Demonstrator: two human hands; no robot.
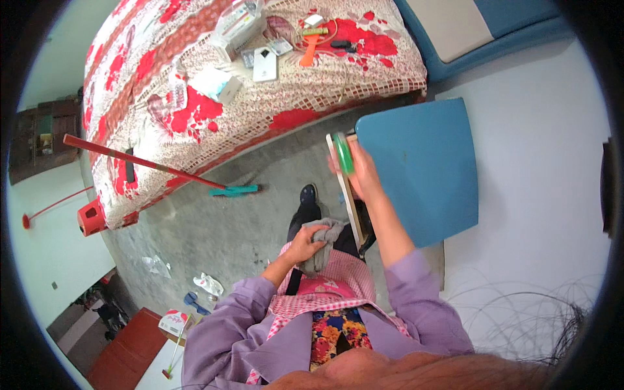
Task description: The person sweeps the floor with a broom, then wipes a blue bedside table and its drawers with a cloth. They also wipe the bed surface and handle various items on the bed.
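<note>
My left hand (304, 245) grips a bunched grey cloth (324, 234) above my lap. My right hand (364, 170) holds a green round object (343, 155) with a paler, clear-looking rim; it is blurred, so its exact kind cannot be told. That hand is over the pulled-out drawer (352, 204) of a nightstand with a blue top (419, 170). Some of its fingers reach past the drawer's pale front edge. My forearm hides part of the drawer, and its contents are mostly dark.
A bed (243, 112) with a red-patterned cover bears a white box (264, 64), an orange-handled tool (310, 48) and packets. Against it leans a red-handled broom (146, 163) with a teal head. Plastic bags (208, 282) lie on the concrete floor (219, 234). A white wall (526, 170) stands at right.
</note>
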